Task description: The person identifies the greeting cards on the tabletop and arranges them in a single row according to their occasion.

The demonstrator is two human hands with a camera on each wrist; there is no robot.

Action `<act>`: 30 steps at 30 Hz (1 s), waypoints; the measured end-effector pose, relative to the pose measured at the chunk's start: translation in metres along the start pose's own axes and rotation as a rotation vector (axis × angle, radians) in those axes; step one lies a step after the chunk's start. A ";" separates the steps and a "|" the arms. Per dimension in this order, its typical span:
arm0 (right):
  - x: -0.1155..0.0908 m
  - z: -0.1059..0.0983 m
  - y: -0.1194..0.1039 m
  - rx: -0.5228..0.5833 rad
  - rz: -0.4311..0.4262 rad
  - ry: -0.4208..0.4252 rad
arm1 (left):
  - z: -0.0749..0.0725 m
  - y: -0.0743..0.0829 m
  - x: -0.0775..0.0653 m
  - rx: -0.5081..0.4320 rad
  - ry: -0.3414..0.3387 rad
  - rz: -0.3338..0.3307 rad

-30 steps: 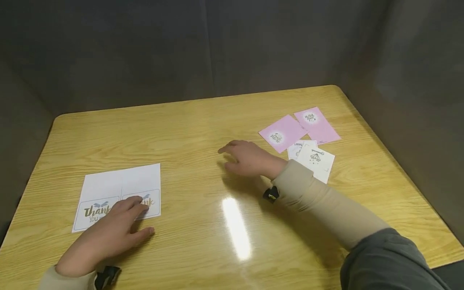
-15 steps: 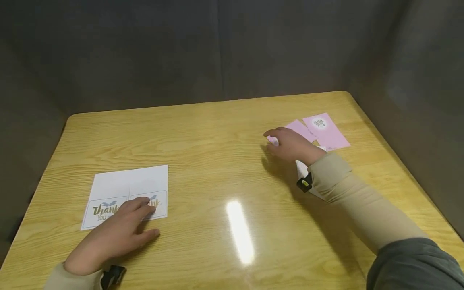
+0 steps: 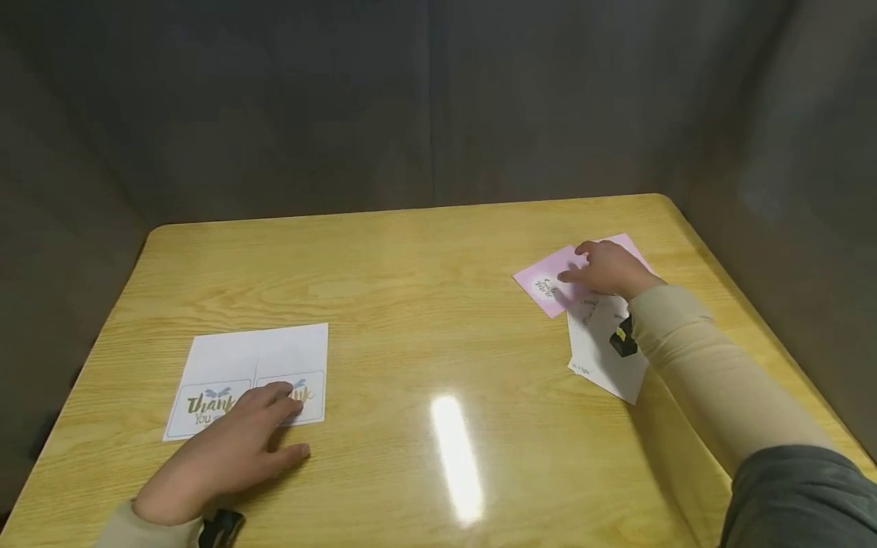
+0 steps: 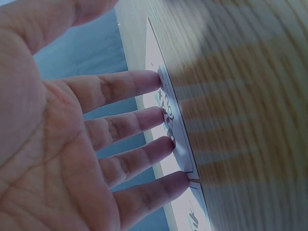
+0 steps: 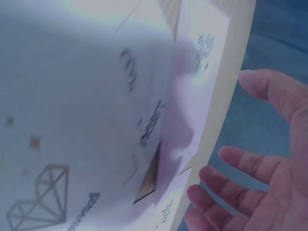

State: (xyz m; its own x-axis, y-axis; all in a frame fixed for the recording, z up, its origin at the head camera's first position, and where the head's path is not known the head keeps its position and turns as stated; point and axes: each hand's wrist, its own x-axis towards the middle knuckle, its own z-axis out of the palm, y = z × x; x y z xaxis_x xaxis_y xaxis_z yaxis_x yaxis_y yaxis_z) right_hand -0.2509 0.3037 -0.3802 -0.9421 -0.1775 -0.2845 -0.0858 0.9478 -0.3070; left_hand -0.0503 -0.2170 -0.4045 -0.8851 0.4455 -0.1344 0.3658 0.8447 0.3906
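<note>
My left hand [image 3: 240, 434] lies with spread fingers over two white cards printed "Thank You" [image 3: 205, 407], set side by side at the table's left. In the left wrist view its fingertips [image 4: 180, 182] touch the printed half of these cards. My right hand [image 3: 610, 266] hovers, fingers loosely bent and nothing in them, above two pink cards at the far right: the left pink card [image 3: 548, 268] has a white round print, the other pink card [image 3: 625, 242] is mostly covered by the hand. White cards [image 3: 596, 361] lie under the right wrist; one carries a heart-shaped gem drawing [image 5: 43, 199].
The wooden table [image 3: 411, 304] has rounded far corners. Dark grey curtain walls [image 3: 342, 114] stand behind it and at both sides. A bright light reflection [image 3: 455, 457] shows on the wood between the arms.
My right hand has moved right from mid-table, over the white cards, to the pink cards. My left hand stays on the Thank You cards. The head view has shifted slightly.
</note>
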 end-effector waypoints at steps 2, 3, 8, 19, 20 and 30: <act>-0.001 0.001 0.005 0.008 0.024 -0.006 | 0.001 0.000 0.001 0.006 0.003 0.004; -0.001 0.001 0.007 0.008 0.034 -0.009 | 0.002 0.000 0.001 0.007 0.003 0.004; 0.001 0.003 0.012 0.006 0.089 -0.032 | 0.004 0.000 0.003 0.015 -0.004 -0.011; 0.004 0.002 0.018 0.018 0.154 -0.118 | 0.005 0.001 0.009 0.005 -0.031 -0.022; 0.004 0.002 0.017 0.022 0.157 -0.126 | 0.005 0.002 0.009 0.005 -0.029 -0.024; 0.005 0.002 0.021 0.031 0.142 -0.129 | 0.005 0.006 0.012 0.017 -0.011 -0.026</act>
State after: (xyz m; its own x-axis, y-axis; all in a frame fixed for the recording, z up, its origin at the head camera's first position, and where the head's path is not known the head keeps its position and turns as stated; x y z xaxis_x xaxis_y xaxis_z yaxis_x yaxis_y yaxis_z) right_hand -0.2571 0.3226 -0.3899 -0.8943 -0.0767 -0.4409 0.0570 0.9576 -0.2823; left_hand -0.0578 -0.2055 -0.4082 -0.8914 0.4263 -0.1539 0.3477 0.8610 0.3712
